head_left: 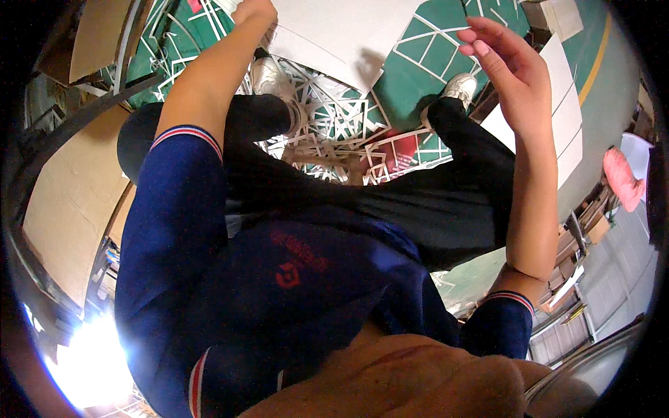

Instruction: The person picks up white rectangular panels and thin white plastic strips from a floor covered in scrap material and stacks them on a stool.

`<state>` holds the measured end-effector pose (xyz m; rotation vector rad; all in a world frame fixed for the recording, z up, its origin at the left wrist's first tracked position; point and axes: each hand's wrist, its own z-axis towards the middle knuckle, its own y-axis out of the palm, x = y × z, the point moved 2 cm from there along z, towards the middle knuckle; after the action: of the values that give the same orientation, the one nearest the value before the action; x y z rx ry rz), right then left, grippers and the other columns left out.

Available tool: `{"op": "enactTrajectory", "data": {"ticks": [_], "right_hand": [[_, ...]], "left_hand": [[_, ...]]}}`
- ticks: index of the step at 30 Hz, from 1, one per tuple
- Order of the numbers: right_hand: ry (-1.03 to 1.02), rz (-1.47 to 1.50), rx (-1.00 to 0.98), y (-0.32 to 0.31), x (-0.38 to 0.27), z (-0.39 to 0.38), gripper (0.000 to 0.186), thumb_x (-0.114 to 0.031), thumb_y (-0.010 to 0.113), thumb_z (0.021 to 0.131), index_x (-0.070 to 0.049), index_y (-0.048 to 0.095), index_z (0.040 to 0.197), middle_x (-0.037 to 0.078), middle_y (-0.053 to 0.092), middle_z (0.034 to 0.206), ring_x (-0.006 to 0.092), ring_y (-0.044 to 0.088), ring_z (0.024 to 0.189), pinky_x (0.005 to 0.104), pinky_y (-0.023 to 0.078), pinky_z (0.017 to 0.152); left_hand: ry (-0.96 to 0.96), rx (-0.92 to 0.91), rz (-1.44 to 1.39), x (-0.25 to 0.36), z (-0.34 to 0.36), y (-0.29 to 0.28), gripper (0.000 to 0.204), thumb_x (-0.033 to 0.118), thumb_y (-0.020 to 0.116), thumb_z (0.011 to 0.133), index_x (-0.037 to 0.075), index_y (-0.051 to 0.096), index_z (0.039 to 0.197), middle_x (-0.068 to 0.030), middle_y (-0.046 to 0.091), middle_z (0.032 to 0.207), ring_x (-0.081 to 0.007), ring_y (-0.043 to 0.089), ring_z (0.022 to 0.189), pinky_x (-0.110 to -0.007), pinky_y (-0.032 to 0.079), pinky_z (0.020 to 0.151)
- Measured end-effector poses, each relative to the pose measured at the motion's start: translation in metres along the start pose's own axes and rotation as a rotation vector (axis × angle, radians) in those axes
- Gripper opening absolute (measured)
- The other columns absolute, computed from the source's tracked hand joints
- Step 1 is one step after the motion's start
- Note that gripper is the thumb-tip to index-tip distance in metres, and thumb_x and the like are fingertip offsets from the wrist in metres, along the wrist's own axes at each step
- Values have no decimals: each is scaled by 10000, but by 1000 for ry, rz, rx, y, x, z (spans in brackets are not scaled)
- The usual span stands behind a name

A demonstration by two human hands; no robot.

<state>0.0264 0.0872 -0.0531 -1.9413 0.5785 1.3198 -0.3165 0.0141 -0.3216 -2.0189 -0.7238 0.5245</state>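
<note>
A large off-white sheet of board [334, 35] lies in front of me, running off the far edge of the view. At its left side is my left hand [255, 10], partly cut off by the frame, with its fingers curled closed; what they hold, if anything, is hidden. My right hand [521, 80] is raised to the right of the sheet, fingers loosely bent and apart from the thumb. I see nothing in it. Thin white frame-shaped offcuts [341, 115] lie heaped on the floor below the sheet, between my shoes.
More white cut-out frames [432, 49] are spread over the green floor [401, 83]. A white panel [568, 104] stands beyond my right forearm. Brown boards [73, 202] are at the left, near a dark curved bar [83, 104]. A pink item [622, 179] sits at the far right.
</note>
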Motion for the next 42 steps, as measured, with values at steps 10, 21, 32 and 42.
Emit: {"op": "enactTrajectory", "data": {"ticks": [10, 21, 32, 42], "right_hand": [[10, -73, -35, -22, 9, -20, 299, -188, 612, 840, 18, 588, 1055, 53, 625, 908, 98, 569, 845, 222, 449, 746], [200, 93, 1, -39, -19, -36, 244, -53, 579, 838, 67, 550, 1048, 79, 624, 912, 117, 581, 849, 231, 465, 751], [130, 94, 5, -46, -13, -28, 300, -125, 579, 851, 82, 536, 1065, 73, 626, 897, 111, 579, 812, 225, 466, 693], [369, 336, -290, 11, 57, -36, 803, -561, 545, 790, -73, 271, 1366, 169, 470, 1237, 242, 531, 1039, 380, 438, 825]], "left_hand": [[-13, 198, 14, 9, -13, 0, 530, 500, 639, 706, 42, 643, 974, -142, 619, 1048, -274, 608, 952, -399, 493, 777], [-40, -164, -141, 19, 3, 39, 579, 534, 660, 685, -22, 645, 849, -185, 644, 800, -301, 650, 695, -406, 516, 674], [129, -896, -982, 32, -19, -24, 347, 332, 701, 738, 34, 553, 838, -12, 508, 661, -122, 429, 401, -234, 489, 451], [652, -1058, -1624, 138, -106, -159, 227, 161, 618, 729, 14, 572, 895, -101, 605, 846, -217, 575, 734, -389, 477, 757]]}}
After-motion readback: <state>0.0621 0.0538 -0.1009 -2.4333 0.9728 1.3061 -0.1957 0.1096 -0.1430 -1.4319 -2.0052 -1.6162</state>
